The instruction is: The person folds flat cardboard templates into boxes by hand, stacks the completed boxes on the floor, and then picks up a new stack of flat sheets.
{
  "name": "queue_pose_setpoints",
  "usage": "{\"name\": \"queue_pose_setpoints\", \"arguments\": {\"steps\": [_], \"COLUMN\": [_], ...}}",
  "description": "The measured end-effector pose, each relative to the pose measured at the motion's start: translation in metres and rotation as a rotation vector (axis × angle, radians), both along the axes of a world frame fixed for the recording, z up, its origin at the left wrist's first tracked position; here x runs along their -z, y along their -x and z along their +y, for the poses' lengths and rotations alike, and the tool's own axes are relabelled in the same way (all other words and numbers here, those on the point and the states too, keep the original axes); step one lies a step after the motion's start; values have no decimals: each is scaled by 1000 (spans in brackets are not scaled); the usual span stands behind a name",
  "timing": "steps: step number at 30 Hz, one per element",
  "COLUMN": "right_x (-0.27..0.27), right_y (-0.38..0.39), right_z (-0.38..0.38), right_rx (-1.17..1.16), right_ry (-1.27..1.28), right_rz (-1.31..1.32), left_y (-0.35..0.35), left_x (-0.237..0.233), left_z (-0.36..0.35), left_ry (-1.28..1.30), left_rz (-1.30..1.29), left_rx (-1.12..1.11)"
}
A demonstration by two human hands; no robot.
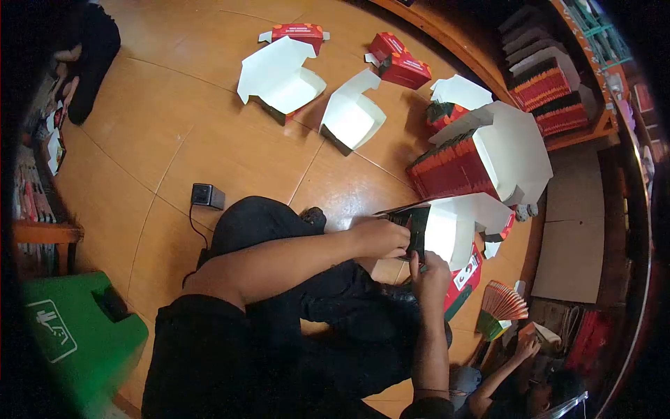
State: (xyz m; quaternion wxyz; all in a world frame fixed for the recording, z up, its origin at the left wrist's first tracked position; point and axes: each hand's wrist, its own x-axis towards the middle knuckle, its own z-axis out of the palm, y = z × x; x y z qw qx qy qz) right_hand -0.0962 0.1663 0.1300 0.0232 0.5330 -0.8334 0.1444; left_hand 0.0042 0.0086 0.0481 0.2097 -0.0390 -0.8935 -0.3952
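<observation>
In front of my crossed legs I have a carton box [447, 227] with a white inside and a dark outer panel. My left hand [380, 237] is closed on the edge of its dark panel, fingers curled. Just below and to the right, my right hand [430, 278] pinches the same panel near its lower corner, thumb raised. Part of the box is hidden by my hands. Beside it lies a red and green carton [466, 279], and behind it stands a dense row of flat red cartons [453, 166].
Open white-lined boxes [352, 119] and closed red boxes [405, 68] stand on the tiled floor [202, 133]. A shelf [558, 140] holds more cartons. A green plastic stool [84, 328] and a small black cube [207, 195] are at left. Other people sit at upper left and lower right.
</observation>
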Motion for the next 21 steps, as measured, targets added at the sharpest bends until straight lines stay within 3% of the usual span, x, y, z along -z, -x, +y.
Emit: {"name": "queue_pose_setpoints", "arguments": {"steps": [10,13,15,21], "right_x": [16,13,3,2], "right_y": [0,1,-1,-5], "right_z": [-6,-6,-6,-5], "right_rx": [18,9,20,43], "right_ry": [-8,-98,-143,-128], "right_rz": [50,59,-5,57], "left_y": [-1,-1,-5,-4], "left_x": [-7,-13,-18,-16], "left_z": [-2,-1,-3,2], "left_ry": [-20,195,281,222], "left_rz": [52,-25,27,-16], "left_rx": [-52,-55,-207,-236]}}
